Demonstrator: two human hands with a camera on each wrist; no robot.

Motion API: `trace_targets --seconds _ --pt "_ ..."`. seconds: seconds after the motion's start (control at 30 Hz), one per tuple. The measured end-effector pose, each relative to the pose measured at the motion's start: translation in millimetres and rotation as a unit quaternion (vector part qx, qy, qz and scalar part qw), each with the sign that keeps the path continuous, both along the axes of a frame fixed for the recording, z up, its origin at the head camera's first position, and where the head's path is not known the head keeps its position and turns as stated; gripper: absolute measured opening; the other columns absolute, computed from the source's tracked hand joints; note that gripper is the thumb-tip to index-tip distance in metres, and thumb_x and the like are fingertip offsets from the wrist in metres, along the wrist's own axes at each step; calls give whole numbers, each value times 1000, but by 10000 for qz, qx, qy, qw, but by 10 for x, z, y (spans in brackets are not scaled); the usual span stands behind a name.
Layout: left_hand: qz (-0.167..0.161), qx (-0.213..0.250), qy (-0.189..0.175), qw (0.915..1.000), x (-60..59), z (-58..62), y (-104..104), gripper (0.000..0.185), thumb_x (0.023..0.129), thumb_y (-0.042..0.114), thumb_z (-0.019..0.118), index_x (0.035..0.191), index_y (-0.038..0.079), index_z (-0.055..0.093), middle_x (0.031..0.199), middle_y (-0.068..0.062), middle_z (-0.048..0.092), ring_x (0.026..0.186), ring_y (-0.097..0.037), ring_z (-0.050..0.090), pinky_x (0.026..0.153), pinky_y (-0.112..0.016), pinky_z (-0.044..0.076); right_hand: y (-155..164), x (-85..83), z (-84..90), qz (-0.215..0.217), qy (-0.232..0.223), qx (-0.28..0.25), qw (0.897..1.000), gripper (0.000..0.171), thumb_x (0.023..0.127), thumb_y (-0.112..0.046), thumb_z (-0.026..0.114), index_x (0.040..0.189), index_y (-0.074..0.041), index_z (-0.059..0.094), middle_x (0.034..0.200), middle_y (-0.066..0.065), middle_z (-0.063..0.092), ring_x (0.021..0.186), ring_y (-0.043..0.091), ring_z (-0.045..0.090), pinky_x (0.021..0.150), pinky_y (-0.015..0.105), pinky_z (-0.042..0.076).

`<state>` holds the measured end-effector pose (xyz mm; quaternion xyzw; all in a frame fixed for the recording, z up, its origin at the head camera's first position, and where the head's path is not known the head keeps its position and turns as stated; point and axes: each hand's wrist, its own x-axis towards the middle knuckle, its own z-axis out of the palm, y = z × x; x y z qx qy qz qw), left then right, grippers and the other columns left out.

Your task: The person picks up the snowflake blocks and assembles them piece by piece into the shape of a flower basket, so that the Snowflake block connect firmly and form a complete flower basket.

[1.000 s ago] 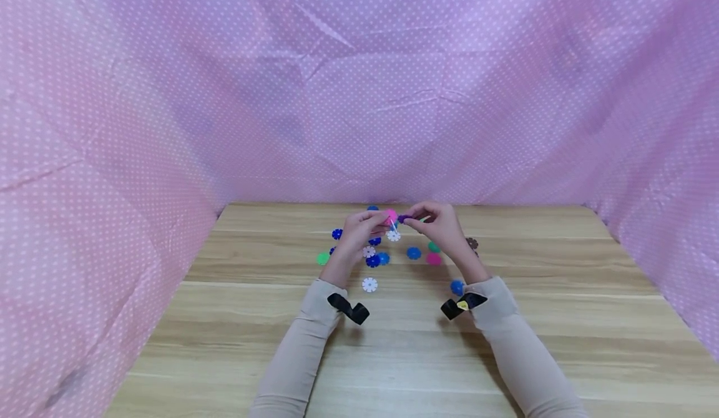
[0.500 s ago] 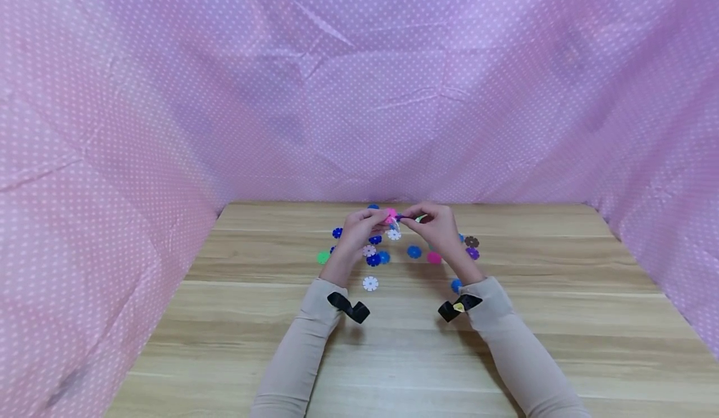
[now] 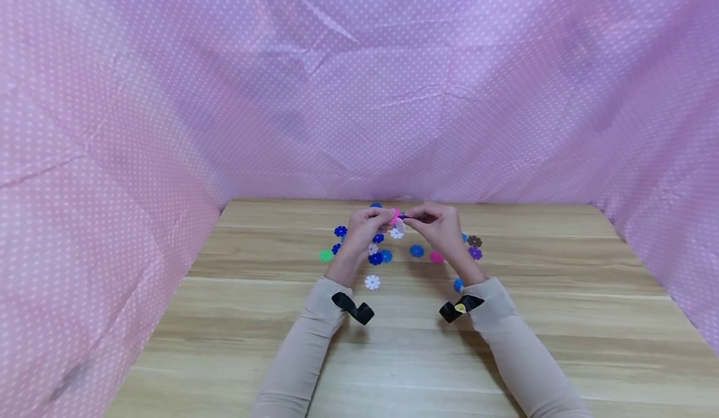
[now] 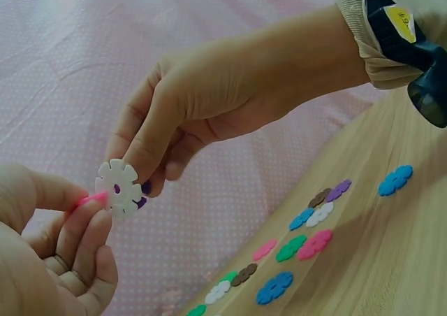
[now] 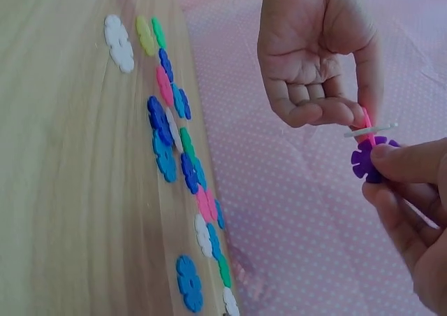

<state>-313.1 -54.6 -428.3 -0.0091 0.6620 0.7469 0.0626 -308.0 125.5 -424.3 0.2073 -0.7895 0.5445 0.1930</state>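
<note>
Discs (image 4: 119,187), white, pink, purple, notched, interlocked.

Left grip (image 3: 365,228), right grip (image 3: 440,228): fingertips pinched together.

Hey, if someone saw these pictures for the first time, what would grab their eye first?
Probably the two hands meeting above the middle of the wooden table: the left hand pinches a pink disc slotted with a white disc, and the right hand pinches a purple disc against them. Below, loose flower-shaped discs in many colours lie scattered, and pink polka-dot cloth walls the scene.
</note>
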Motion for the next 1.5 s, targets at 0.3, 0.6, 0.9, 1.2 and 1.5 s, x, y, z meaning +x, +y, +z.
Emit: trace_targets --seconds 0.3,0.6,0.9,1.2,1.5 --pt "-85 277 -134 9995 6 -54 51 24 101 23 63 112 2 69 103 -2 67 100 -22 67 107 -55 50 -105 31 -70 -275 -221 23 9994 10 85 -1 81 93 3 76 87 19 76 72 14 68 66 14 55" --pt "-110 254 -85 9996 35 -29 33 33 102 25 63 125 2 66 104 -1 64 102 -20 65 111 -57 46 -60 61 3 145 -545 428 9975 17 87 -5 79 103 1 76 95 18 77 82 28 74 71 21 59" --pt "64 309 -304 9990 17 -15 -59 29 103 27 57 118 5 68 105 -1 63 103 -21 64 112 -57 43 212 -36 56 1213 -1360 2400 9535 17 88 2 74 105 5 75 97 19 75 88 24 70 80 34 60" --pt "-168 284 -226 9992 -10 -26 -109 35 102 28 59 128 5 67 109 -1 63 102 -19 61 113 -56 43 366 -204 -156 1603 -1875 3294 9114 24 87 -1 77 111 -1 75 107 13 75 99 26 67 90 42 58" --pt "-499 151 -117 9986 -70 -41 -142 36 103 28 58 127 2 67 104 0 62 96 -15 60 112 -55 45 398 -267 -265 1583 -1884 3594 9002 24 86 -3 79 110 -2 75 101 8 72 93 20 62 83 35 55"
